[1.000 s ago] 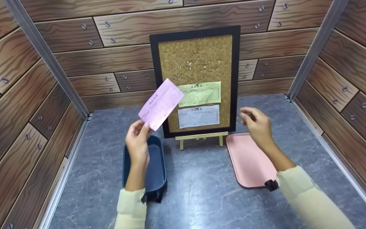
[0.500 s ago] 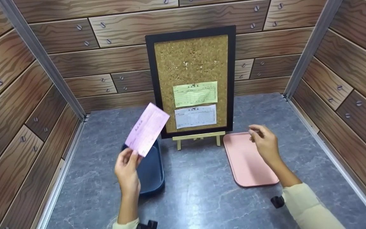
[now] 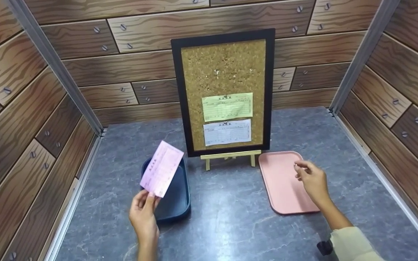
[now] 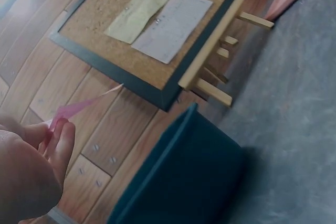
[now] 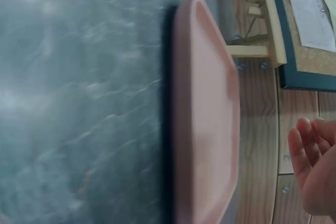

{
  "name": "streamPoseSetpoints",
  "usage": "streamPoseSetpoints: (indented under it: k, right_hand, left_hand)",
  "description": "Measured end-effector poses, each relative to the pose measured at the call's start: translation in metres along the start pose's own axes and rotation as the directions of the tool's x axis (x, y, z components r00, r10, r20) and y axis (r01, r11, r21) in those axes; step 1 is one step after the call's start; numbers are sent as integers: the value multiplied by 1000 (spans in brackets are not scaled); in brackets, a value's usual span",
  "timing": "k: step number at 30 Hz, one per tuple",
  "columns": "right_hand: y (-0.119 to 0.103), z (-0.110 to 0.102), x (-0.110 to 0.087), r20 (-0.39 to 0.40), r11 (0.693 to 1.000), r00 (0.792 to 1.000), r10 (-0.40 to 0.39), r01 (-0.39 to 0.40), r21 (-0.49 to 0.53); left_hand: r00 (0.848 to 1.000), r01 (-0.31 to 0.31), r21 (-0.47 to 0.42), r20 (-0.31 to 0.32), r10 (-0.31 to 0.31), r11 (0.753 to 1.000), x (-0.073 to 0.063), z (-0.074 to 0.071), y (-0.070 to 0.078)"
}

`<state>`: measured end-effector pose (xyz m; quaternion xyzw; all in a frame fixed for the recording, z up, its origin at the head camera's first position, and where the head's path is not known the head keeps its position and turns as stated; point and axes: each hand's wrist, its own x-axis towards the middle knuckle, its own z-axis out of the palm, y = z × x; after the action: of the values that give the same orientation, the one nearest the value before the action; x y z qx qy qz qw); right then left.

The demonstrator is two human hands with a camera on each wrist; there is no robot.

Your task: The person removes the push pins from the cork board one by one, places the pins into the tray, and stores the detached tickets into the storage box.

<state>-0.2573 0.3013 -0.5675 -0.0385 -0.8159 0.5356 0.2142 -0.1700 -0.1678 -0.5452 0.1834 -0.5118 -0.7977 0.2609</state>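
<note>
Between thumb and fingers, my left hand pinches a pink printed paper slip by its lower end, above the dark blue tray. Seen edge-on, the pink slip juts from the fingertips in the left wrist view. My right hand is over the pink tray, thumb and forefinger pinched on a tiny shiny thing that looks like a push pin; the fingers hide most of it. A framed corkboard carries a yellow-green slip and a white-blue slip on its lower half, each pinned at the top.
The corkboard leans on a small wooden easel near the back wall. Wood-print walls edged with metal strips enclose the grey marbled tabletop on three sides. Both trays stand in front of the board, one on each side.
My left hand has drawn the pink slip down and left, away from the board to over the blue tray. The right hand has moved down and right over the pink tray.
</note>
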Motion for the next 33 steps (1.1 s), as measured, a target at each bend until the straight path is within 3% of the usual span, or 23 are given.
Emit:
streamPoseSetpoints:
  k: [8, 18, 26, 33]
  right_hand:
    - [22, 1, -6, 66, 992, 995, 70, -62, -110]
    - [37, 3, -10, 118, 977, 981, 153, -132, -168]
    - [44, 6, -12, 135, 978, 982, 130, -104, -180]
    - [46, 4, -13, 143, 967, 981, 135, -99, -234]
  left_hand:
    - [998, 48, 95, -51, -43, 994, -4, -12, -16]
    - [995, 86, 191, -66, -75, 978, 1, -11, -23]
    - [995, 99, 253, -54, -89, 962, 1, -11, -27]
    - [997, 77, 226, -33, -72, 971, 1, -8, -30]
